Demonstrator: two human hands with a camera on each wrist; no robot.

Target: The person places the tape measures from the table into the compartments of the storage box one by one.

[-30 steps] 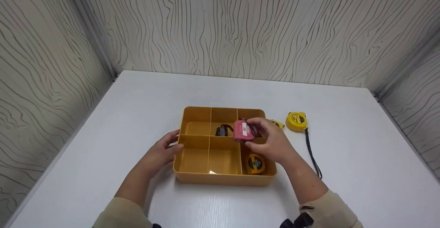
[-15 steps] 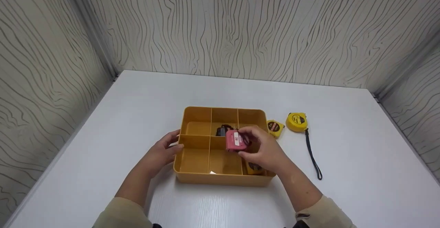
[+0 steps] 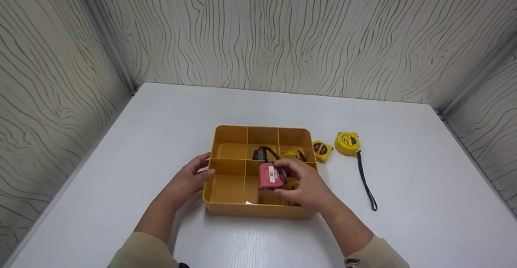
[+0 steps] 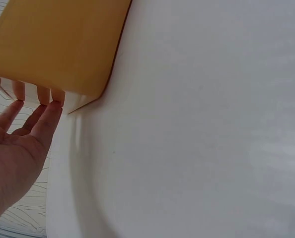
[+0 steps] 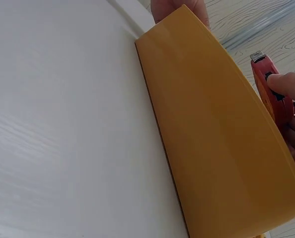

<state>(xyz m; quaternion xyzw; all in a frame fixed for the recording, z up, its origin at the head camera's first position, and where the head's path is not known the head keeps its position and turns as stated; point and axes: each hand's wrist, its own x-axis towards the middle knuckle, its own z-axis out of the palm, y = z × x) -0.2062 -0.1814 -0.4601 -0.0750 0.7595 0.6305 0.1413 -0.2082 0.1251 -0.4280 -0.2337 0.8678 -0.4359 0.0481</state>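
My right hand [image 3: 305,183] pinches a pink tape measure [image 3: 271,176] over the front middle compartment of the orange divided box [image 3: 262,210]. In the right wrist view the thumb lies on the pink tape measure [image 5: 270,91], above the box wall [image 5: 212,129]. My left hand [image 3: 189,181] rests against the box's left side, fingers nearly straight; the left wrist view shows its fingertips touching the wall [image 4: 58,44]. A black tape measure [image 3: 259,154] lies in the back middle compartment, a yellow one [image 3: 291,155] in the back right. Another yellow-orange one [image 3: 291,185] in the front right is partly hidden by my right hand.
Right of the box, a small yellow tape measure [image 3: 322,151] lies close to its wall. Farther right is a larger yellow tape measure [image 3: 347,143] with a black strap [image 3: 365,183]. Patterned panels [image 3: 266,38] stand behind the white table [image 3: 181,110] and at both sides.
My right hand has moved left and toward the front of the box with the pink tape measure, uncovering the yellow one in the back right compartment. My left hand has stayed in place.
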